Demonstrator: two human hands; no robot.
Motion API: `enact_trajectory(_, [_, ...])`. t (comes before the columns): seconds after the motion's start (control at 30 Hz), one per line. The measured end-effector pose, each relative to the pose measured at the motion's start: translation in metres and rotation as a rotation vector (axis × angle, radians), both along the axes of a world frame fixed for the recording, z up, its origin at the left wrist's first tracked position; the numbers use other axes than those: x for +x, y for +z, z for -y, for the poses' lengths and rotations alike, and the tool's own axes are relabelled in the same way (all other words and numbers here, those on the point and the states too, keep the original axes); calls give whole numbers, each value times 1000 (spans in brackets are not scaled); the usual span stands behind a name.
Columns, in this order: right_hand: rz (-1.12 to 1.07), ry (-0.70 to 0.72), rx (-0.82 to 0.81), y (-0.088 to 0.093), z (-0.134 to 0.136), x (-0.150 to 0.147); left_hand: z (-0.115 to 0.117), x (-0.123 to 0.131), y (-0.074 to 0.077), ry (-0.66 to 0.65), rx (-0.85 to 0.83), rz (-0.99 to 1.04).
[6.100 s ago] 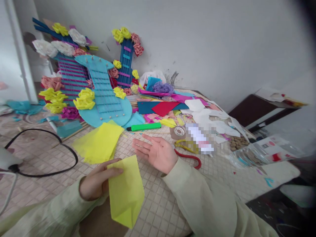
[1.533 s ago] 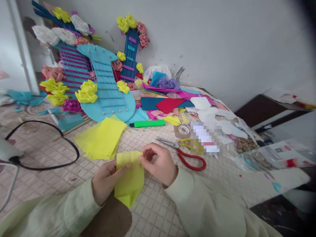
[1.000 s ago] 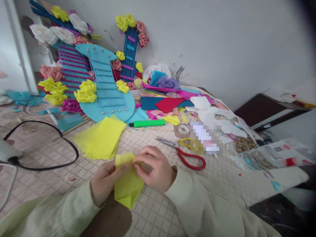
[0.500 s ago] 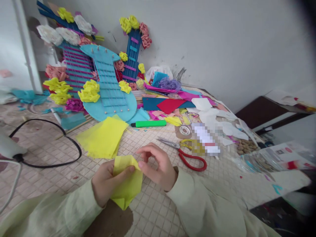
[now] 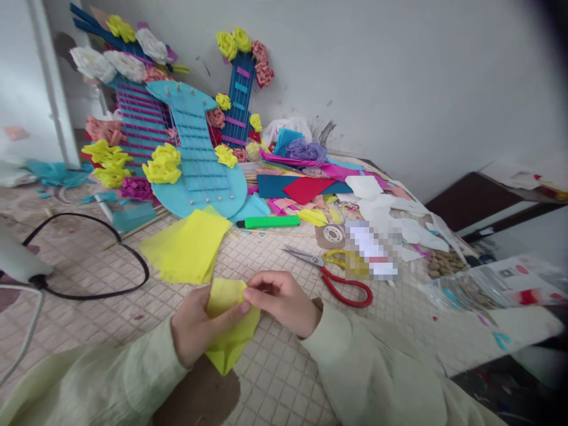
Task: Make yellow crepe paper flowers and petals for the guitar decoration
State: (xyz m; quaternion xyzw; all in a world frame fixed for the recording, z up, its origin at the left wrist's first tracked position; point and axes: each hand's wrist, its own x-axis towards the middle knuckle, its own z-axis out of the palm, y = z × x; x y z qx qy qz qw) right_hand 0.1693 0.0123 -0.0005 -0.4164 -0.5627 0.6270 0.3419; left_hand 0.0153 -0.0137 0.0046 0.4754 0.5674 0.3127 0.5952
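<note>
A small sheet of thin yellow crepe paper (image 5: 228,343) hangs in front of me, its lower end narrowing to a folded point. My left hand (image 5: 199,328) grips it from the left, thumb across the front and fingers hidden behind. At its upper right edge, my right hand (image 5: 284,299) pinches the paper between thumb and curled index finger. Just beyond lies a loose stack of yellow crepe paper (image 5: 189,248). To the right rest scissors (image 5: 339,284) with red and yellow handles, blades pointing left. A green highlighter (image 5: 270,222) lies behind my hands.
Paper-covered instrument shapes with crepe flowers, among them a light-blue one (image 5: 195,148), lean at the back left. Coloured paper scraps (image 5: 306,188) and a purple yarn bundle (image 5: 306,151) are piled behind. A black cable (image 5: 144,260) loops at left; pebbles (image 5: 444,263) sit at right.
My right hand's raised fingers have come down and closed on the paper's upper right edge. The left hand keeps its hold; the view has shifted slightly.
</note>
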Motion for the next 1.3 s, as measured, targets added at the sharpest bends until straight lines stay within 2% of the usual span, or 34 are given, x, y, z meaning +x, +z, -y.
enact_trajectory(0.2, [-62, -22, -56, 1, 1, -1, 0, -3, -2, -34, -45, -19])
enact_trajectory(0.43, [-45, -52, -50, -2, 0, -2, 1, -1, 0, -7, -90, 11])
enact_trajectory(0.7, [-27, -71, -16, 4, 2, -1, 4, -2, 0, -13, -175, 40])
enact_trajectory(0.9, [9, -48, -14, 3, 3, 0, 5, -3, 0, -56, -146, -18])
enact_trajectory(1.3, [43, -65, 58, 0, 4, 1, 4, -2, 2, -37, -82, -54])
